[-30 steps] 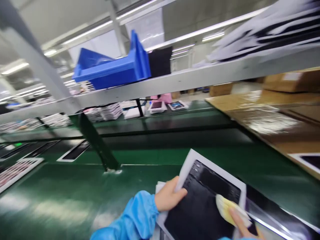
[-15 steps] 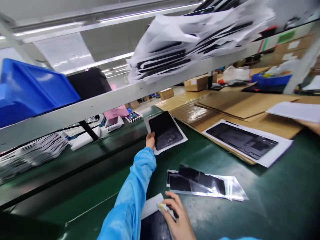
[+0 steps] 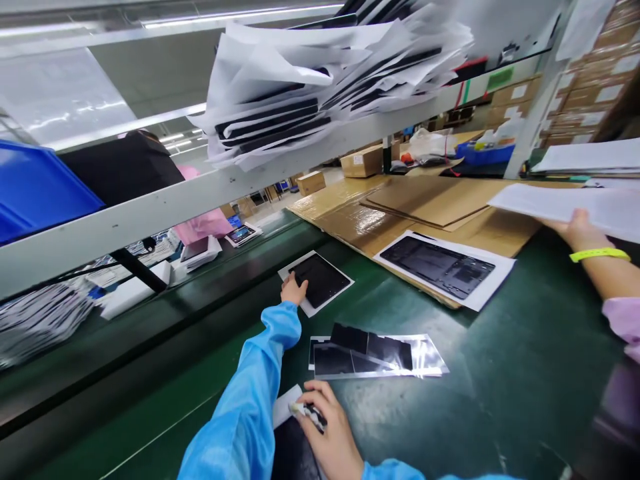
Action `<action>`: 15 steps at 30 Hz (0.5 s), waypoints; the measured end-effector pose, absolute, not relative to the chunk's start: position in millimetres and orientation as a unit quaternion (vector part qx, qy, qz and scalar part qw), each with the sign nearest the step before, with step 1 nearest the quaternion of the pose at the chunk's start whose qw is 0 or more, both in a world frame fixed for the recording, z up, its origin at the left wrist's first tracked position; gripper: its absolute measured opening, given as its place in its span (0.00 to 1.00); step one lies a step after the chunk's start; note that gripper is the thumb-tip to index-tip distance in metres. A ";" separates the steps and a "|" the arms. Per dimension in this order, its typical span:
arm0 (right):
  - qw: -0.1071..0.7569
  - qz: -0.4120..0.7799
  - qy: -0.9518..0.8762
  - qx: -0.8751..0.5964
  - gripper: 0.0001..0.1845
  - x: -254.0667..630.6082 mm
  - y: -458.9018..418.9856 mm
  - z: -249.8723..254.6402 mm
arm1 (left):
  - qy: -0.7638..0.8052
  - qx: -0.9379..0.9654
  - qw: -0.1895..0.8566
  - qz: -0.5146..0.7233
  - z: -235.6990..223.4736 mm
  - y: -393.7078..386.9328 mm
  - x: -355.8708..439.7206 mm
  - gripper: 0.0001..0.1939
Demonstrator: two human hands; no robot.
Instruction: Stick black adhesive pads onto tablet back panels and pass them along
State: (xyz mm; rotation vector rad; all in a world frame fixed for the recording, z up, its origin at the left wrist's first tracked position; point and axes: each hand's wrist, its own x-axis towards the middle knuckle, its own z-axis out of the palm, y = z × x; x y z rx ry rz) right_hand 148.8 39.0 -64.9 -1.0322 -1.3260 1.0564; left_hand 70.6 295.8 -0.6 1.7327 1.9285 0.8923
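My left hand (image 3: 294, 289), in a blue sleeve, reaches out with thumb and fingers apart. Its fingertips rest on the near-left edge of a thin black panel (image 3: 320, 280), which lies flat on white paper on the green bench. Closer to me, my right hand (image 3: 327, 427) pinches a small crumpled cloth (image 3: 311, 415), white with dark and yellowish patches. Below that hand lies another dark panel (image 3: 295, 450) with a white sheet (image 3: 287, 405) at its far end, partly covered by my hand and sleeve. Clear plastic strips with black pieces (image 3: 375, 353) lie beyond my right hand.
At right, another person's hand (image 3: 580, 230) with a yellow wristband holds white sheets (image 3: 550, 203). A black panel on white paper (image 3: 440, 263) overlaps cardboard (image 3: 425, 203). An overhead shelf (image 3: 165, 207) carries paper-wrapped panels (image 3: 280, 100) and a blue bin (image 3: 40, 193).
My left hand has lowered the panel from a raised tilt to flat on the bench, and its fingers have loosened. The view has swung right, showing more of the other person's arm.
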 end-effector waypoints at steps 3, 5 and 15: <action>0.522 0.479 -0.561 -0.429 0.08 149.2 36.4 -50.7 | 0.606 0.713 0.210 0.283 3.7 253.0 77.6 0.19; 0.487 0.501 -0.570 -0.433 0.09 153.9 33.2 -41.9 | 0.541 0.767 0.228 0.259 1.7 216.5 85.6 0.17; 0.502 0.250 -0.570 -0.601 0.20 283.7 6.6 -54.4 | 0.380 0.913 0.080 0.124 -25.8 105.2 108.7 0.23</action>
